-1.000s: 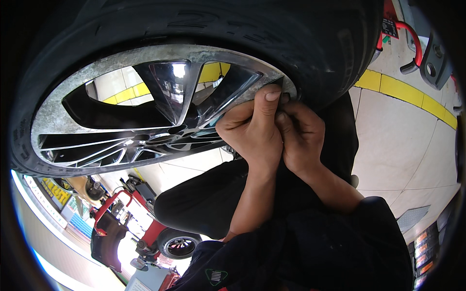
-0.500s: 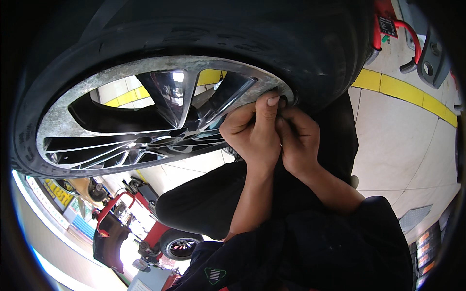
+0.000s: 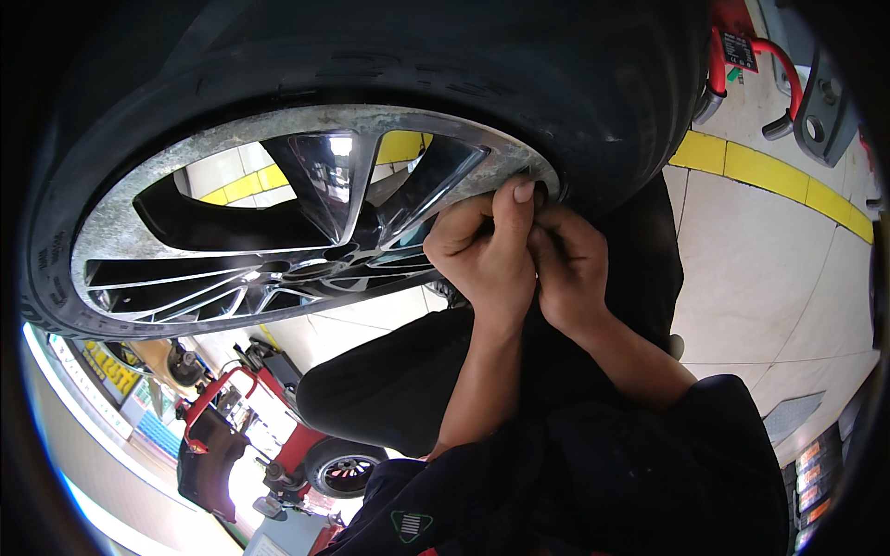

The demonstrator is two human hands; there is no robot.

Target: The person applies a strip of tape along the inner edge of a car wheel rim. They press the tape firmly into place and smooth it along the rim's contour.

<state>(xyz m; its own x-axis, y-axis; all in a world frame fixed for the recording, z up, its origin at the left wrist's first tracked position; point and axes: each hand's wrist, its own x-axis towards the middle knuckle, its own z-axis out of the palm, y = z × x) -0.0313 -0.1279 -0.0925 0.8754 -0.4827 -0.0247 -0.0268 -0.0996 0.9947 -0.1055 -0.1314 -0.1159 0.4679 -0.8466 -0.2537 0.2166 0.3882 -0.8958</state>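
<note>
Your left hand [image 3: 484,261] is curled like a loose fist, its thumb [image 3: 514,215] upright with the tip by the rim's edge. Just beside it, your right hand [image 3: 573,269] is bent too, thumb and fingers drawn together as if pinching; the two hands meet at the thumbs. You may have something small between the fingertips, but I cannot tell whether either hand grips anything.

The wheel [image 3: 324,176] tilts close in front of your hands and spreads off to their left, with the spoked rim [image 3: 306,120] nearest your left knuckles and the black tyre [image 3: 612,102] curving above and past your right fingertips. The step in hand looks like close finger work where rim meets tyre. I'd judge the next move calls for small, even fingertip pressure from both hands, with the wheel held steady.

A dark patch [image 3: 540,193] sits right behind your left thumb tip; it could be a small part or only shadow. Your left fingers fold out of sight, and the right fingertips are partly covered by that thumb. The tyre's upper side, above your hands, fades into the black border.

Behind your left wrist is your dark trouser leg [image 3: 389,375]. Well to the right of your hands, a yellow floor line [image 3: 756,171] runs below a red bent bar [image 3: 790,74]. Farthest off, left and behind your left forearm, stand a red machine [image 3: 293,443] and a second wheel [image 3: 320,461], both partly washed out by glare.
</note>
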